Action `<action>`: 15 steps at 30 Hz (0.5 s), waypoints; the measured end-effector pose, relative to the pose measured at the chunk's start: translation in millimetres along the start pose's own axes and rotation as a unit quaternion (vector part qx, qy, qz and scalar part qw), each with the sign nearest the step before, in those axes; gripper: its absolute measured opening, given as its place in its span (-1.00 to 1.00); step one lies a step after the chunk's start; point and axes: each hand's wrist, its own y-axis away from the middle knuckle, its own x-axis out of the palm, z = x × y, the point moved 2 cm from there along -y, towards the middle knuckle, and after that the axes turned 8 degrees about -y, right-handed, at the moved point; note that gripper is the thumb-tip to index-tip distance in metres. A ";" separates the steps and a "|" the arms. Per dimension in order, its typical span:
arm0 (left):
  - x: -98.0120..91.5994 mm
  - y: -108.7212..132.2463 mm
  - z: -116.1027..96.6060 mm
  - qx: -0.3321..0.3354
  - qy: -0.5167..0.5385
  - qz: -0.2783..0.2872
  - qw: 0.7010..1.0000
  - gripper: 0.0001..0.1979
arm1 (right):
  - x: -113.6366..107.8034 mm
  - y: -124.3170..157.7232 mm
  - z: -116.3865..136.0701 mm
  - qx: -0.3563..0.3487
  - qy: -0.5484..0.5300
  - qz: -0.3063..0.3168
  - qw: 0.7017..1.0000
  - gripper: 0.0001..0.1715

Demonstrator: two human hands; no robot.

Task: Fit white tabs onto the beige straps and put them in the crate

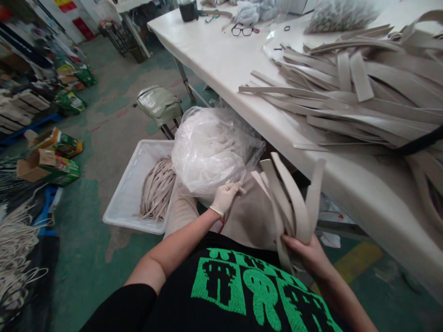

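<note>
My right hand [304,256], bare, grips a bunch of long curved beige straps [290,203] that stand up from my fist. My left hand [224,198], in a white glove, pinches a small beige strip [240,187] beside a clear plastic bag [207,152] stuffed with pale pieces. A beige fabric sheet [245,216] lies across my lap below both hands. Many similar straps [360,92] lie heaped on the white folding table [207,60], just beyond my right hand. A white plastic crate [134,184] holding a bundle of thin beige straps [157,189] sits to my left.
A pair of glasses [242,30] and a black cup [188,10] stand on the far table. A padded stool [159,103] stands beyond the bag. Printed cartons [48,168] and coiled white cords [14,244] lie on the green floor at left.
</note>
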 end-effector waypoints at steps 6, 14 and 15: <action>-8.5 -43.0 26.1 -0.064 -0.272 0.044 0.959 -0.45 | -32.7 6.4 -9.2 -0.009 -0.089 0.055 0.994 -0.55; 0.6 -61.9 16.6 -0.079 -0.348 0.039 0.933 -0.62 | -14.4 -6.5 -7.7 -0.024 -0.187 0.090 0.978 -0.60; 0.4 -62.2 14.9 -0.071 -0.361 0.032 0.929 -0.64 | -11.9 -9.9 -4.8 -0.029 -0.194 0.080 0.977 -0.61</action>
